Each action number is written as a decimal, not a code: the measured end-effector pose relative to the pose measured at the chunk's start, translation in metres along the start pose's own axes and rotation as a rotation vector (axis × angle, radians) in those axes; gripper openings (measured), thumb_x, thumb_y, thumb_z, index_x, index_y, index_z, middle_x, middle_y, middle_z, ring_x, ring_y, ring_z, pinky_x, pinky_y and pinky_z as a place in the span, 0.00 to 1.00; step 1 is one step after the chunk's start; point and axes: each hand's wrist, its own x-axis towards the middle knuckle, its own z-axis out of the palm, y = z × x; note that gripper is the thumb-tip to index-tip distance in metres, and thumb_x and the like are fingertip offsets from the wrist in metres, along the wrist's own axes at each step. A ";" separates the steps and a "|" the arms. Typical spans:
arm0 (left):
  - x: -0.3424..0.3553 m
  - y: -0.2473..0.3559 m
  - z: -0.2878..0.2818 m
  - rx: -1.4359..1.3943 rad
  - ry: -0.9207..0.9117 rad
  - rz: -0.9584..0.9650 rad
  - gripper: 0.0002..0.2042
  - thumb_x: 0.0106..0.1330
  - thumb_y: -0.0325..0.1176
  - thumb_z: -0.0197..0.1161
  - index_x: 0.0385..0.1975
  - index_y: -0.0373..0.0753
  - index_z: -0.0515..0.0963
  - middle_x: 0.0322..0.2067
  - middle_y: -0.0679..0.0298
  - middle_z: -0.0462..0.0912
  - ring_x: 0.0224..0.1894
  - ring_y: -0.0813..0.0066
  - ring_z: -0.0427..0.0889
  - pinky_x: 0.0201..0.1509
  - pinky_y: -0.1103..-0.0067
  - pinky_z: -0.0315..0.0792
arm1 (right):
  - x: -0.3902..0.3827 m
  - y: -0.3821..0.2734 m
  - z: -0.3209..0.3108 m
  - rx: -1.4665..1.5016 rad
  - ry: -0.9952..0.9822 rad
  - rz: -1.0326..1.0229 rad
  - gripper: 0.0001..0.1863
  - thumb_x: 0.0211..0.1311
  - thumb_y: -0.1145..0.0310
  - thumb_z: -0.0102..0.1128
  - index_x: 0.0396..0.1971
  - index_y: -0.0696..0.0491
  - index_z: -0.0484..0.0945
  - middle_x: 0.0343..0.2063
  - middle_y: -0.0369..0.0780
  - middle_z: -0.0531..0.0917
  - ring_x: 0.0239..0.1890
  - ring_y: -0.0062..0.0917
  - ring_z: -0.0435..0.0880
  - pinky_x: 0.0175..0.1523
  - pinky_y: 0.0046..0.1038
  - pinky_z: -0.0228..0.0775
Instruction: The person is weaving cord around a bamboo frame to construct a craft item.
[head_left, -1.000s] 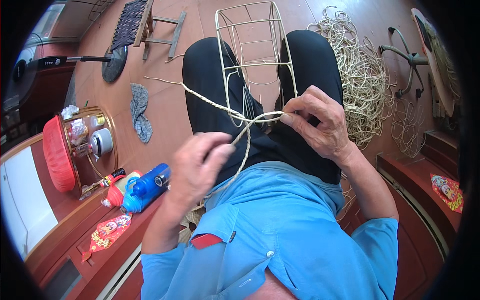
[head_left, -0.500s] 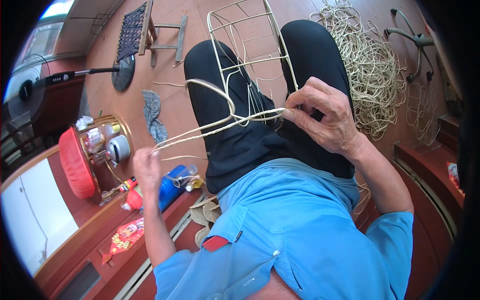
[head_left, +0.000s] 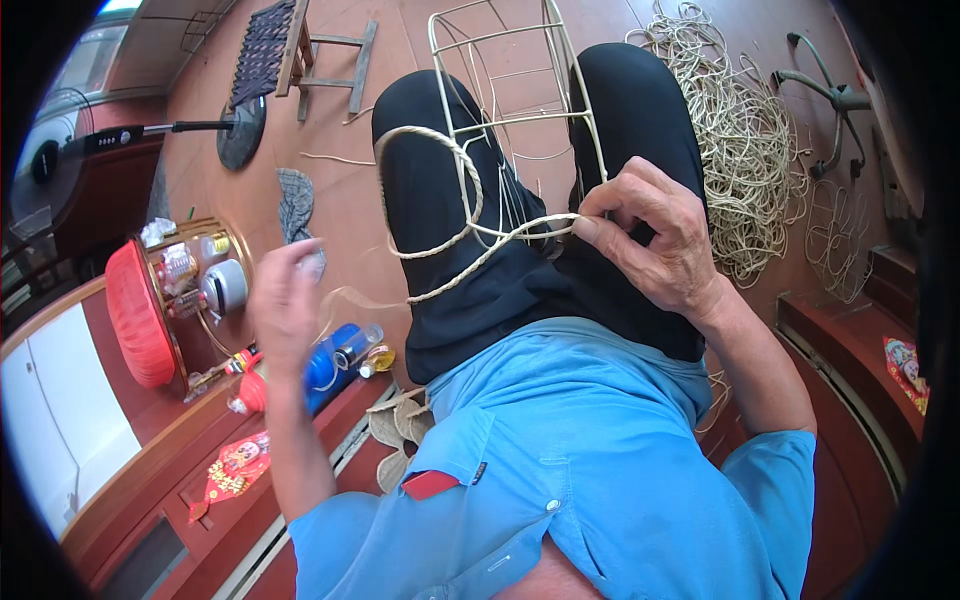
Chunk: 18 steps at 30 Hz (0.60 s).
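- Reddish floor [head_left: 400, 40] fills the upper view; at eleven o'clock stands a wooden stool [head_left: 265, 55] with a dark woven seat.
- Toward two o'clock lies a tangled heap of pale cord [head_left: 745, 170], and beyond it a grey metal chair base [head_left: 840, 98].
- At twelve o'clock a wire frame [head_left: 520, 121] sits between the knees of the black trousers [head_left: 640, 130]. It is cream-coloured, open and box-like, with thin rods and rounded corners; several loose-looking wires hang inside it, down toward the near end.
- The working cord [head_left: 558, 218] is straw-pale, with a visible twist along its thicker stretches. It runs by the frame's near left corner, just up and left of centre, and bows out in a wide loop over the left thigh toward ten o'clock. A thinner stretch trails toward nine o'clock and smears into blur.
- Between two and three o'clock, the right hand [head_left: 650, 240] pinches the cord between thumb and forefinger, close to the frame's near right rod.
- Out at nine o'clock, the left hand [head_left: 285, 310] is raised, blurred and apart from the frame; whether its fingers grip the trailing strand, I cannot tell.
- Blue flask [head_left: 322, 378] at eight o'clock, lying on its side.
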 end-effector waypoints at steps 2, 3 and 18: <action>-0.010 0.069 0.031 0.016 -0.063 0.179 0.13 0.72 0.29 0.68 0.54 0.36 0.86 0.46 0.58 0.89 0.53 0.64 0.86 0.60 0.70 0.77 | 0.004 0.000 0.000 0.004 -0.025 -0.015 0.08 0.62 0.70 0.79 0.34 0.52 0.85 0.27 0.35 0.79 0.24 0.22 0.77 0.30 0.27 0.69; -0.011 0.086 0.049 -0.038 -0.083 0.237 0.13 0.71 0.29 0.70 0.53 0.36 0.86 0.46 0.57 0.89 0.52 0.62 0.86 0.59 0.70 0.78 | 0.003 0.000 -0.001 -0.009 -0.022 -0.014 0.08 0.62 0.70 0.79 0.34 0.52 0.86 0.27 0.35 0.79 0.24 0.22 0.76 0.30 0.27 0.69; 0.008 -0.220 -0.056 0.025 0.243 -0.196 0.15 0.79 0.32 0.58 0.59 0.43 0.87 0.46 0.68 0.90 0.41 0.81 0.85 0.34 0.82 0.78 | 0.001 -0.003 -0.003 -0.025 0.016 -0.027 0.09 0.62 0.69 0.78 0.32 0.52 0.83 0.27 0.35 0.79 0.24 0.23 0.77 0.30 0.29 0.70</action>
